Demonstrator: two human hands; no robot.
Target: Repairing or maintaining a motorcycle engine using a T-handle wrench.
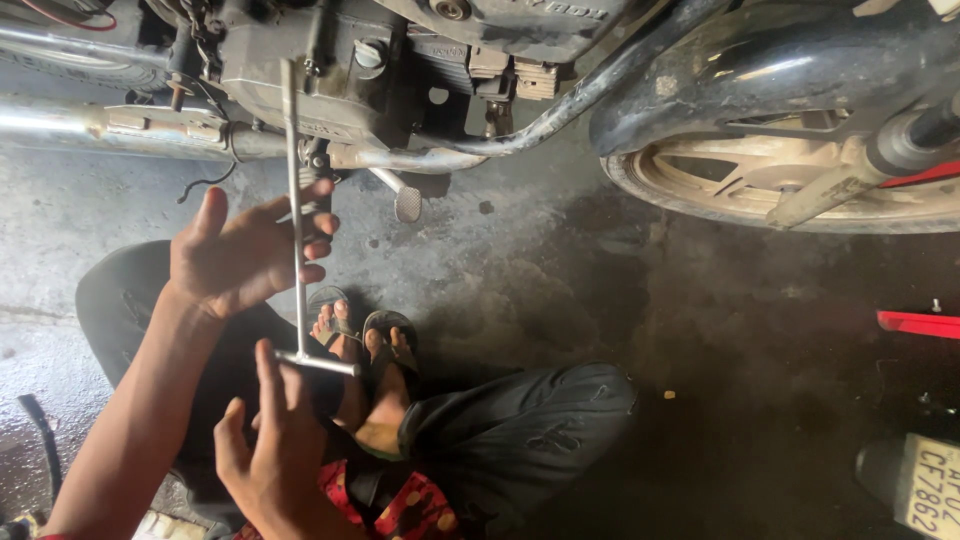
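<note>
Right of your sandalled feet, the front wheel stands; the chrome exhaust pipe runs above-left, a red panel far right.

The light is dim. The floor is bright on the left and dark on the right. The shiny pipe glares. Edges bend a little.
</note>
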